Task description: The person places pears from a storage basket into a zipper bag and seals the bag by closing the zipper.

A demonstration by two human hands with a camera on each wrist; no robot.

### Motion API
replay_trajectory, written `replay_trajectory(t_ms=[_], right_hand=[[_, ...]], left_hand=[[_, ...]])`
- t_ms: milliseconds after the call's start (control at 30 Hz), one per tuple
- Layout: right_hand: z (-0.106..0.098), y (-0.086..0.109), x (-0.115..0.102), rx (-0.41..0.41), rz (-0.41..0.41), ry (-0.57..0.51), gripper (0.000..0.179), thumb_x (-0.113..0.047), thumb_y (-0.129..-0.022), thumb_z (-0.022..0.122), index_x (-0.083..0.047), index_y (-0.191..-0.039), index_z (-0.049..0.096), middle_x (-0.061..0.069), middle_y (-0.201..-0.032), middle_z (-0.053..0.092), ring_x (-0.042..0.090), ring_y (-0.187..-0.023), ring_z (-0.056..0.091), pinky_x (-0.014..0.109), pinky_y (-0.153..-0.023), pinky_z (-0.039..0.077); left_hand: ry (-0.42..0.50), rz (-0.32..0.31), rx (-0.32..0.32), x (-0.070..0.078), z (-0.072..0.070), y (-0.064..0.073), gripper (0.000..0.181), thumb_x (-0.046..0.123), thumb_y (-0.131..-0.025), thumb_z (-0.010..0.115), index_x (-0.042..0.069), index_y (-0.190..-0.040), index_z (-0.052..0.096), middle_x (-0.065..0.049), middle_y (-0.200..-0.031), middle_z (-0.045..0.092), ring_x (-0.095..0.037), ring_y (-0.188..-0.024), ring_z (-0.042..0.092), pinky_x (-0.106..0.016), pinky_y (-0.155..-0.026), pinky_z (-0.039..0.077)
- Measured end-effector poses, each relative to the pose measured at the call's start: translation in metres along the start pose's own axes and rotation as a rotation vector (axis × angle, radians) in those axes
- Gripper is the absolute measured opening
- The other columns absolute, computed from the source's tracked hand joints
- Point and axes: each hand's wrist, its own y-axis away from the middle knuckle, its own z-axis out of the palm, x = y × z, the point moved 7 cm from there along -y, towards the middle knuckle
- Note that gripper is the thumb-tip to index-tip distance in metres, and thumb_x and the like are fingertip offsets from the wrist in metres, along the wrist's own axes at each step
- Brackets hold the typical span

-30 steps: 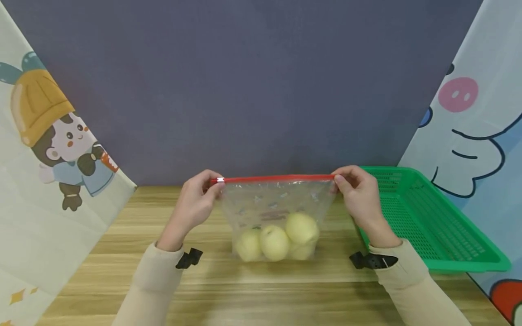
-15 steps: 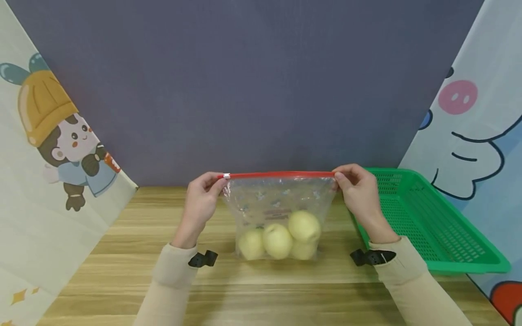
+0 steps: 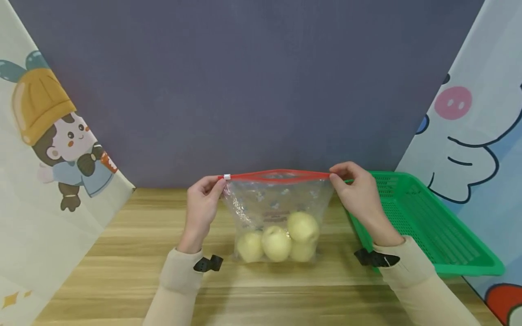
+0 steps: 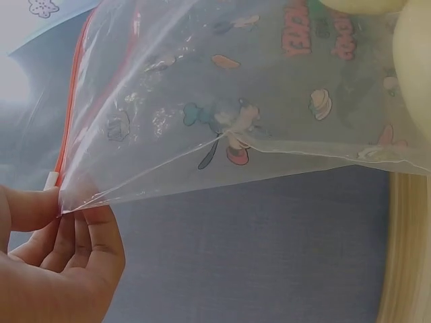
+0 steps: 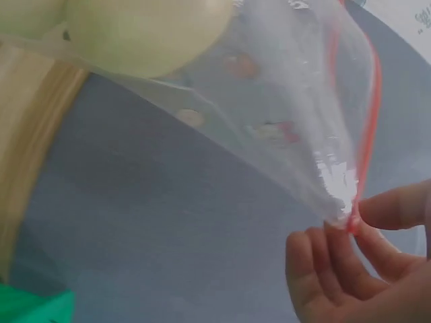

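Note:
A clear zip bag (image 3: 261, 199) with small printed figures stands upright on the table, its red zip strip along the top. Several pale yellow-green round fruits (image 3: 276, 244) lie in its bottom. My left hand (image 3: 201, 203) pinches the bag's top left corner, right beside the white slider (image 3: 227, 177). At the opposite corner my right hand (image 3: 359, 194) pinches the red strip's end between thumb and fingers. Between the hands the mouth gapes, the two red edges bowed apart. In the right wrist view the red zip edges (image 5: 369, 134) also part above the pinched corner.
A green perforated plastic basket (image 3: 432, 226) sits to the right, partly behind my right wrist. The wood-grain table (image 3: 122, 253) meets a dark grey backdrop (image 3: 261, 90) at the back. Printed cartoon sheets (image 3: 53, 136) flank both sides.
The red zip edges lay together earlier and now bow apart in the middle. My left hand has shifted right, and the right hand slightly left. Both keep their pinch on the corners.

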Motion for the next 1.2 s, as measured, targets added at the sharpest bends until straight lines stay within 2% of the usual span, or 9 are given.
replay_trajectory(t_ms=[300, 500, 733, 867, 1200], right_hand=[[0.008, -0.008, -0.049, -0.026, -0.151, 0.102, 0.018, -0.011, -0.1, 0.061, -0.002, -0.112, 0.07, 0.014, -0.107, 0.065, 0.033, -0.101, 0.054, 0.048, -0.085, 0.044], [0.029, -0.017, -0.08, -0.127, -0.235, 0.089, 0.017, -0.011, -0.098, 0.063, -0.003, -0.111, 0.071, 0.013, -0.109, 0.067, 0.032, -0.103, 0.057, 0.049, -0.089, 0.046], [0.059, -0.023, -0.105, -0.275, -0.257, 0.043, 0.02, -0.014, -0.098, 0.065, -0.005, -0.116, 0.069, 0.008, -0.115, 0.065, 0.028, -0.111, 0.06, 0.045, -0.095, 0.051], [0.075, -0.027, -0.119, -0.372, -0.25, 0.061, 0.026, -0.018, -0.098, 0.066, -0.006, -0.121, 0.068, 0.007, -0.118, 0.064, 0.026, -0.112, 0.06, 0.043, -0.096, 0.052], [0.109, -0.036, -0.137, -0.492, -0.229, 0.113, 0.033, -0.025, -0.098, 0.067, -0.005, -0.125, 0.068, 0.007, -0.12, 0.065, 0.024, -0.111, 0.061, 0.041, -0.096, 0.052]], left_hand=[[0.062, 0.016, -0.032, 0.001, 0.004, -0.001, 0.018, 0.009, -0.099, 0.067, -0.007, -0.107, 0.07, -0.014, -0.089, 0.07, -0.015, -0.075, 0.065, -0.026, -0.071, 0.059], [0.08, 0.036, -0.036, 0.002, 0.004, 0.0, 0.018, 0.008, -0.099, 0.066, -0.007, -0.106, 0.07, -0.013, -0.088, 0.07, -0.015, -0.075, 0.066, -0.027, -0.07, 0.059], [0.092, 0.026, -0.057, 0.0, 0.009, 0.0, 0.017, 0.007, -0.099, 0.066, -0.008, -0.107, 0.07, -0.012, -0.089, 0.069, -0.015, -0.075, 0.065, -0.027, -0.07, 0.059], [0.084, 0.024, -0.051, 0.0, 0.011, -0.002, 0.016, 0.006, -0.099, 0.066, -0.007, -0.107, 0.07, -0.014, -0.089, 0.069, -0.015, -0.075, 0.064, -0.026, -0.07, 0.058], [0.092, 0.025, -0.054, 0.001, 0.01, 0.0, 0.016, 0.007, -0.099, 0.066, -0.007, -0.107, 0.069, -0.011, -0.088, 0.069, -0.015, -0.075, 0.064, -0.025, -0.07, 0.059]])
